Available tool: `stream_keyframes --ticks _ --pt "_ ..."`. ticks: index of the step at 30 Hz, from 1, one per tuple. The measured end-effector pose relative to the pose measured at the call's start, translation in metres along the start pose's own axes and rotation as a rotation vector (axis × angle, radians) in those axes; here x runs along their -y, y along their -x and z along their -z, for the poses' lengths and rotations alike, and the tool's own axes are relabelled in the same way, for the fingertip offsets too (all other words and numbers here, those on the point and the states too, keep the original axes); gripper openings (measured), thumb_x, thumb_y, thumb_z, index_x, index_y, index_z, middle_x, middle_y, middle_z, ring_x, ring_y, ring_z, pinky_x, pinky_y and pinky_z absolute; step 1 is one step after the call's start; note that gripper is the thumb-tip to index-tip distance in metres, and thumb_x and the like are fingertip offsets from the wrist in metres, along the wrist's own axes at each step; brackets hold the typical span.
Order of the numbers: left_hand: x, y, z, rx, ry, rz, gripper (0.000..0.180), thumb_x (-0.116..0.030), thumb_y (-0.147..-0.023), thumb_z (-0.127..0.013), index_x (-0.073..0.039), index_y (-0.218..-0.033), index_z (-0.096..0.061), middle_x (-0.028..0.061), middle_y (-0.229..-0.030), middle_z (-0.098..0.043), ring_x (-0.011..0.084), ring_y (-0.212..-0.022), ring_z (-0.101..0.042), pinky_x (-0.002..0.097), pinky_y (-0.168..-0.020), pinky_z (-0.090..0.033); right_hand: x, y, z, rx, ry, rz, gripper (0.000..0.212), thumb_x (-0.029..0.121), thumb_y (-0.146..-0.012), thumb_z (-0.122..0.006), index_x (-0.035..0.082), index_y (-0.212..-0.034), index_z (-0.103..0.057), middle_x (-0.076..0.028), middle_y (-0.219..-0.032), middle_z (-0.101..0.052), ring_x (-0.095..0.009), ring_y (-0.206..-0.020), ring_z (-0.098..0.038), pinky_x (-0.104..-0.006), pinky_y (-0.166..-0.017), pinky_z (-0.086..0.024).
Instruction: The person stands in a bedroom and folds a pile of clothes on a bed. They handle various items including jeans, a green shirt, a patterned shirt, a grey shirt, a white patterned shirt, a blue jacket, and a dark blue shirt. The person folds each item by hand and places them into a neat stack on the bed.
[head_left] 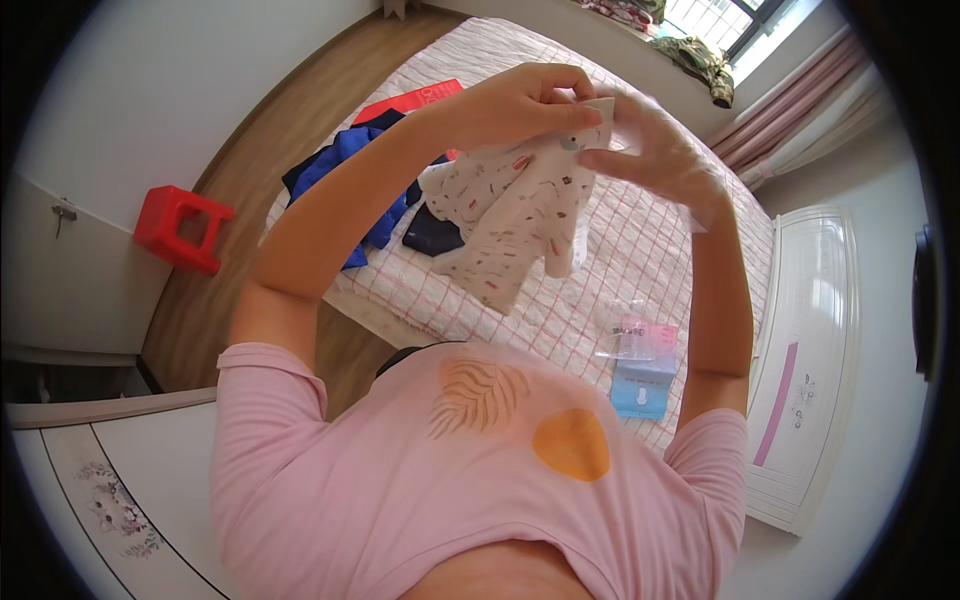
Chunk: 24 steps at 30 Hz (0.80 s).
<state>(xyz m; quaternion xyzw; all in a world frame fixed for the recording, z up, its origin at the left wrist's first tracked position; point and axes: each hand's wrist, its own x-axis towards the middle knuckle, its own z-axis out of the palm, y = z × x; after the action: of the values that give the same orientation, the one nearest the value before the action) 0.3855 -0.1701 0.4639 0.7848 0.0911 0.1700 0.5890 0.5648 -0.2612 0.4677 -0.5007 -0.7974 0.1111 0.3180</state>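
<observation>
A cream garment (525,215) with a small scattered print hangs in folds above the bed; its exact kind does not show. My left hand (540,105) is closed on its top edge, pinching it between thumb and curled fingers. Close by on the right, my right hand (655,155) is raised with its thumb against or just beside the cloth. Its fingers are smeared by motion, so I cannot tell whether they grip. Behind and left of the garment lie blue clothes (350,170) and a dark folded cloth (432,232).
The bed (400,315) has a white cover with red checks. A red bag (425,95) lies behind the clothes; a pink-and-blue package (645,370) with clear plastic lies near my right arm. A red stool (185,228) stands on the floor at left. Camouflage cloth (700,65) lies by the window.
</observation>
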Motion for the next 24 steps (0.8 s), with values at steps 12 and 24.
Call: stream_keyframes --ticks 12,24 --pt "0.089 0.068 0.063 -0.060 0.034 0.252 0.033 -0.033 -0.081 -0.062 -0.004 -0.097 -0.060 -0.0013 -0.080 -0.059 0.0034 -0.072 -0.053 0.0188 -0.063 -0.044 -0.030 0.005 0.039 -0.282 -0.643 -0.371 0.032 0.023 -0.083 -0.059 0.001 -0.107 -0.059 -0.008 -0.104 -0.060 -0.014 -0.089 -0.059 -0.0243 -0.076 -0.050" --pt "-0.012 0.025 0.111 -0.480 -0.388 0.087 0.033 -0.032 -0.083 -0.059 -0.001 -0.092 -0.064 0.0008 -0.080 -0.060 0.0074 -0.070 -0.053 0.0215 -0.062 -0.042 -0.094 0.010 0.067 -0.278 -0.343 -0.186 0.037 0.018 -0.083 -0.059 0.002 -0.115 -0.054 -0.005 -0.104 -0.061 -0.012 -0.092 -0.058 -0.0231 -0.078 -0.048"
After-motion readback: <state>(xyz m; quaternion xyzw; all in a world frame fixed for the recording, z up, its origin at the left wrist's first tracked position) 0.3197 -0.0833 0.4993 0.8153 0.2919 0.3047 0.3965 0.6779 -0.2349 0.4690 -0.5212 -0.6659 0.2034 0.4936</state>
